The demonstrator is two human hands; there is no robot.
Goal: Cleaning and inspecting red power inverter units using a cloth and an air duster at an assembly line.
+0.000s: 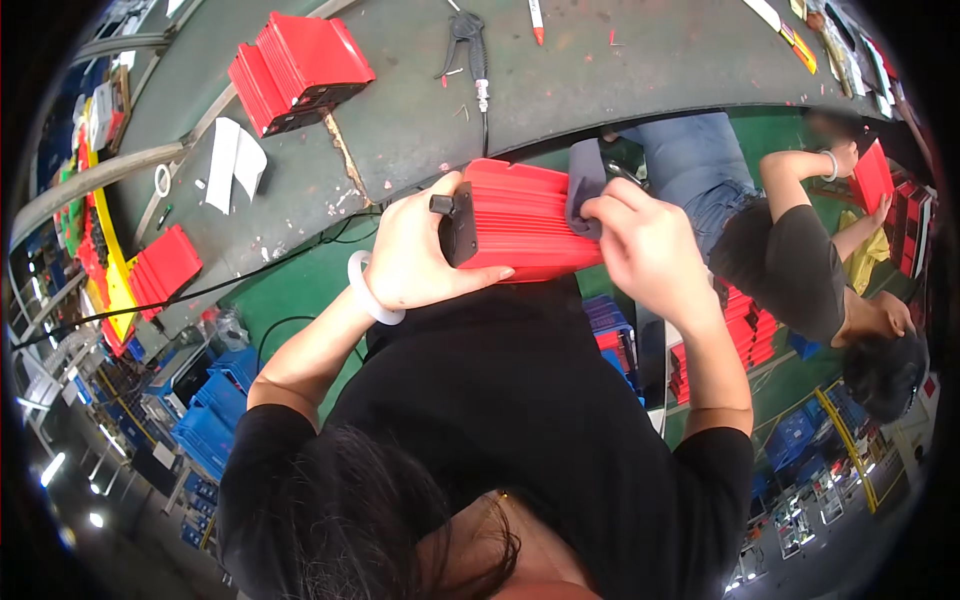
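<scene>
A red ribbed metal housing (520, 220) with a black end plate is held in front of my chest, near the table's front edge. My left hand (415, 250) grips its left end, the thumb along the near side and the fingers behind. A dark grey cloth (586, 185) lies over the housing's right end. My right hand (645, 240) pinches this cloth between thumb and fingers, against the right end of the housing. The far side of the housing is hidden from me.
On the grey-green table (400, 110) stand more red housings (305, 65). A black air blow gun (467, 50) with a hose, a red-tipped marker (537, 22), white paper (235, 163) and a yellow-handled cutter (795, 45) lie there. At right, a co-worker (790, 240) handles a red part.
</scene>
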